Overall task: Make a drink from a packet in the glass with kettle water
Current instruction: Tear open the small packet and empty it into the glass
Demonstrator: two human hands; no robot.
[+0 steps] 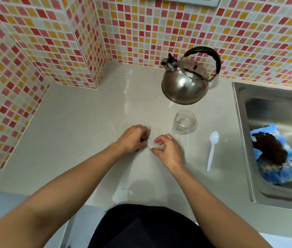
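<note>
A small clear packet [152,140] lies low over the counter, pinched between both hands. My left hand [132,139] grips its left end, where something dark shows. My right hand [168,151] holds its right edge with thumb and fingers. A clear empty glass [183,122] stands upright just beyond my right hand. Behind the glass sits a steel kettle [184,85] with a black handle, near the tiled wall. A white plastic spoon [212,150] lies on the counter to the right of my right hand.
A steel sink [245,140] is set into the counter at the right, with a blue cloth [281,158] stained dark inside it. Mosaic-tiled walls [52,51] close off the counter at the back and left. The pale counter [70,131] stretches left of my hands.
</note>
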